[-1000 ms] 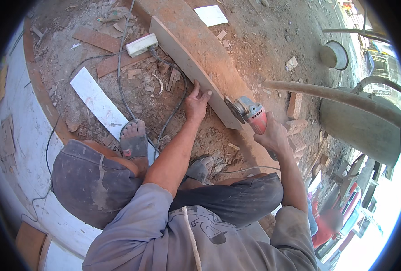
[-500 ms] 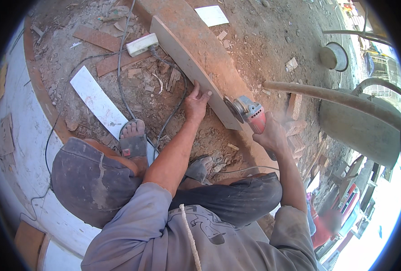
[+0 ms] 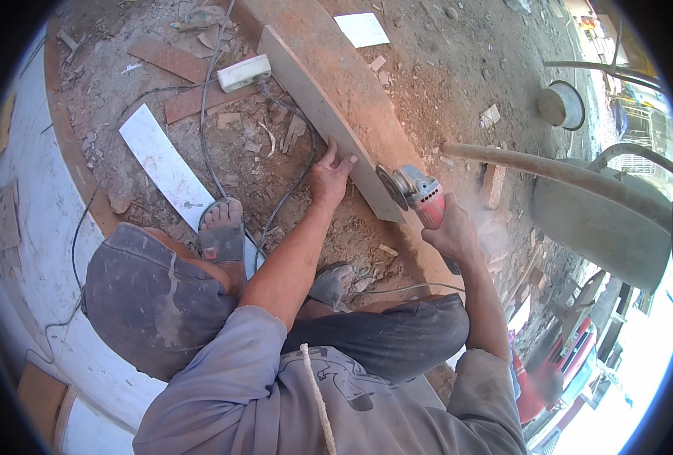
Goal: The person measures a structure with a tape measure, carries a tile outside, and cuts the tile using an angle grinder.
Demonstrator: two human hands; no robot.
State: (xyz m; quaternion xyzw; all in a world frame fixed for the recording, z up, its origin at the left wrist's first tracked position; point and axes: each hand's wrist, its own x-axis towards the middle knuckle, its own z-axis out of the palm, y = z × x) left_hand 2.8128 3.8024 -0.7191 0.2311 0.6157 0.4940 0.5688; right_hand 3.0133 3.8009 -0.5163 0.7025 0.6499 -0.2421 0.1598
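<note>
My left hand [image 3: 330, 176] grips the edge of a long grey board [image 3: 298, 76], which stands on its side against a reddish, dusty ledge [image 3: 329, 45]. My right hand [image 3: 450, 233] is wrapped round a red and silver angle grinder [image 3: 427, 196], whose disc sits at or beside the board's right end; contact is hard to tell. Pale dust hangs to the right of the grinder. A white power strip [image 3: 243, 73] with dark cords lies left of the board. A long white strip [image 3: 154, 152] lies under my sandalled left foot [image 3: 223, 227].
Broken tile pieces [image 3: 166, 57] and rubble lie around me. On the right are a bucket [image 3: 560, 102], a long bar [image 3: 549, 159] and a grey wheelbarrow-like tray [image 3: 594, 235]. A person in red [image 3: 533, 387] is at lower right. A white slab edge [image 3: 33, 197] runs along the left.
My right hand and the grinder have moved slightly down and left in the picture. The dust cloud to their right has grown. My left hand stays on the board.
</note>
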